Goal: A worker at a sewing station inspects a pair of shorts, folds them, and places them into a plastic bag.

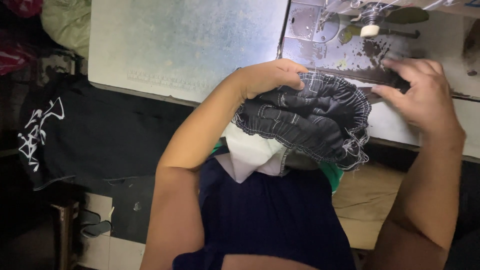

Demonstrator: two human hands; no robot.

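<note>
Nearest the camera lies the person's lap, covered by a dark navy blue cloth (pixel 270 220), with a white pocket-lining piece of fabric (pixel 250 155) hanging over it from the bundle above. That bundle is a bunched dark grey denim garment with pale contrast stitching and frayed threads (pixel 310 120); it sits at the near edge of the worn pale grey tabletop (pixel 185 45), partly over the lap, which looks like a way to keep its bulk gathered close to the machine. The left hand (pixel 270 77) rests on top of the garment, its fingers (pixel 292 75) curled closed over the folded upper edge and pinning the gathers together. The right hand (pixel 425 95) lies just beside the garment's right side, fingers (pixel 400 67) spread nearly flat and open, touching the fabric edge and the metal bed; I cannot tell whether it pinches any cloth. Beyond both hands stands the scuffed metal sewing machine bed with chipped dark paint (pixel 345 50), lit brightly. To the left, off the tabletop, hangs a black cloth with a jagged white printed design (pixel 42 130); its marks are angular strokes, low on the left side. Farther up left sits a pale green-white sack (pixel 67 20).
</note>
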